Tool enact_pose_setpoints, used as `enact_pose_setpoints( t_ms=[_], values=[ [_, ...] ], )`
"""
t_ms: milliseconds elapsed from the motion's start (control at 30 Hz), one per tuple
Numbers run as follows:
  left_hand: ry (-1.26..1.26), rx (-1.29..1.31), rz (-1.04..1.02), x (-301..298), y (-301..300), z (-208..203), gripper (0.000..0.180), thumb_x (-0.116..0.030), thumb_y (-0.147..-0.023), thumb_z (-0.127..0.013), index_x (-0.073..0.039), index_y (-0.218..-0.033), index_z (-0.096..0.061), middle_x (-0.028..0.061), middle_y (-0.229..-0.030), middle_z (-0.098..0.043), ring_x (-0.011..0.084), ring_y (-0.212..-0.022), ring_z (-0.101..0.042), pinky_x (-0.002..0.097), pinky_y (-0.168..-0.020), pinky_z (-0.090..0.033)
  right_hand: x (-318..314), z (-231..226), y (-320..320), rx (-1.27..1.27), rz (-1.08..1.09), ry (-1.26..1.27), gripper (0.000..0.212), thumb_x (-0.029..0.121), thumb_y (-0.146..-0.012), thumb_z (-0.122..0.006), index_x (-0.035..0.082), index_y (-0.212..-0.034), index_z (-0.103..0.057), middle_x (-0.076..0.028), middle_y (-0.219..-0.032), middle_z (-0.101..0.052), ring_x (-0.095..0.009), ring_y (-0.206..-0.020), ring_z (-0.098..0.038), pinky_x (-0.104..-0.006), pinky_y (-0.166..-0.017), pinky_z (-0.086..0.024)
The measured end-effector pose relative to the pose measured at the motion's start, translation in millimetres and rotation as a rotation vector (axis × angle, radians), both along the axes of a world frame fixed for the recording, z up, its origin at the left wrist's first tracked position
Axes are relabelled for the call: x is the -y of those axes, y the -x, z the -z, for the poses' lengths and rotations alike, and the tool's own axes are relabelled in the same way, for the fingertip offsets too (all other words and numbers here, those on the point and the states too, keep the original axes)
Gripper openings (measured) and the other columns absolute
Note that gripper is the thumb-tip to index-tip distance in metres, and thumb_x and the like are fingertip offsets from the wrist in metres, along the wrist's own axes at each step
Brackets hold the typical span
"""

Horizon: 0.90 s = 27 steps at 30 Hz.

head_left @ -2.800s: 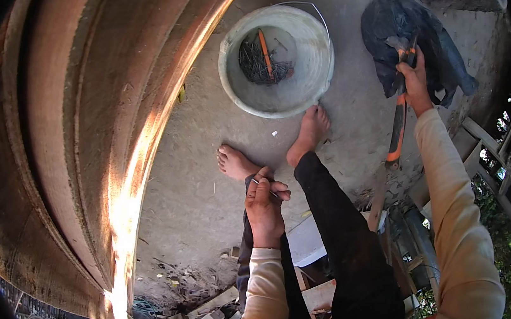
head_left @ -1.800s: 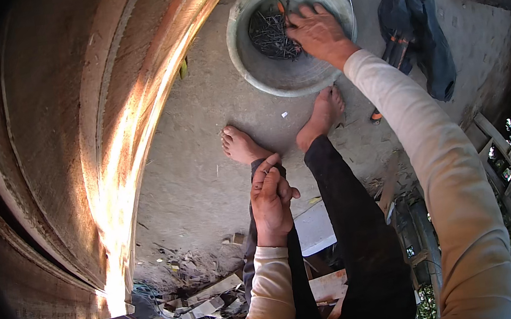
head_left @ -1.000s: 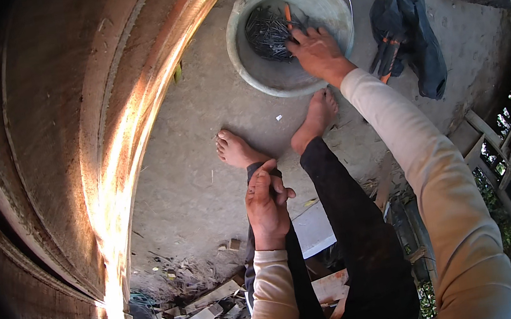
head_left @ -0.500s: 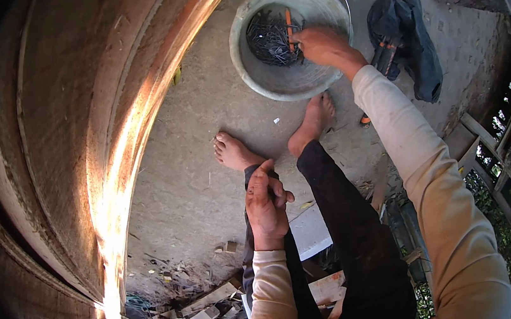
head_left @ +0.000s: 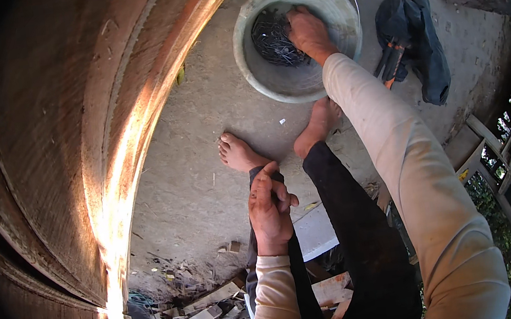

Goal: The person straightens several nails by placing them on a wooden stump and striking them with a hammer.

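Observation:
My right hand [head_left: 309, 33] reaches into a grey bucket [head_left: 254, 83] at the upper middle. Its fingers curl down at the edge of a pile of thin dark nails [head_left: 276, 39]; the fingertips are mostly hidden, and so is whatever they pinch. Over my left shin, my left hand [head_left: 270, 212] has its palm turned up and its fingers bent inward. Anything inside that closed hand is too small or hidden to name.
Tall wooden boards [head_left: 103, 114] stand along the left side. Right of the bucket lie a dark cloth [head_left: 423, 43] and a black tool with orange parts [head_left: 391, 61]. Wood scraps [head_left: 211, 315] cover the ground below. My bare feet [head_left: 240, 152] rest near the bucket.
My right hand has moved left and deeper into the bucket, onto the nails. The orange stick seen there before is now covered. My left hand keeps its pose.

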<state>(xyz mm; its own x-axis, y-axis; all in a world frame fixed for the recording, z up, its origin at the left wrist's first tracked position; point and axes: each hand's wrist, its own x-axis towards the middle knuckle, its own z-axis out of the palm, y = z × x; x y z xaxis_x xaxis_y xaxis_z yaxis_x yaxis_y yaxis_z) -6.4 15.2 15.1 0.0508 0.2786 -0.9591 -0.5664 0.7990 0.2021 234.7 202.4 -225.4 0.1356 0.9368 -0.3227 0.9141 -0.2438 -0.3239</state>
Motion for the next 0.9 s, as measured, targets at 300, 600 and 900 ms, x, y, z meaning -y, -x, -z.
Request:
enact_pose_setpoints(
  t_ms=[300, 600, 900],
  values=[
    [0.013, -0.008, 0.006, 0, -1, 2, 0.045, -0.035, -0.103, -0.053, 0.001, -0.13, -0.052, -0.0027, -0.065, -0.045, 0.0081, -0.05, -0.036, 0.0313, -0.058, -0.048, 1, -63, -5, -1.026, 0.567, 0.515, 0.02, 0.023, -0.095, -0.068, 0.004, -0.103, -0.067, -0.002, -0.093, -0.065, -0.01, -0.074, -0.058, -0.0261, -0.065, -0.051],
    [-0.014, -0.022, -0.083, 4, -14, 8, 0.025, -0.022, -0.105, -0.052, -0.004, -0.12, -0.06, -0.0008, -0.072, -0.051, 0.0094, -0.058, -0.043, 0.0319, -0.065, -0.051, 37, -136, -12, -1.295, 0.57, 0.541, 0.018, 0.021, -0.101, -0.06, 0.007, -0.111, -0.063, -0.004, -0.096, -0.067, -0.01, -0.075, -0.062, -0.0267, -0.065, -0.053],
    [-0.03, 0.044, -0.047, 9, -6, 11, 0.023, -0.02, -0.103, -0.053, -0.005, -0.118, -0.062, 0.0004, -0.078, -0.056, 0.009, -0.061, -0.045, 0.0312, -0.067, -0.051, 79, -148, -3, -0.814, 0.694, 0.466, 0.022, 0.022, -0.099, -0.063, 0.002, -0.109, -0.063, -0.004, -0.087, -0.065, -0.011, -0.067, -0.063, -0.0259, -0.056, -0.052]
  ],
)
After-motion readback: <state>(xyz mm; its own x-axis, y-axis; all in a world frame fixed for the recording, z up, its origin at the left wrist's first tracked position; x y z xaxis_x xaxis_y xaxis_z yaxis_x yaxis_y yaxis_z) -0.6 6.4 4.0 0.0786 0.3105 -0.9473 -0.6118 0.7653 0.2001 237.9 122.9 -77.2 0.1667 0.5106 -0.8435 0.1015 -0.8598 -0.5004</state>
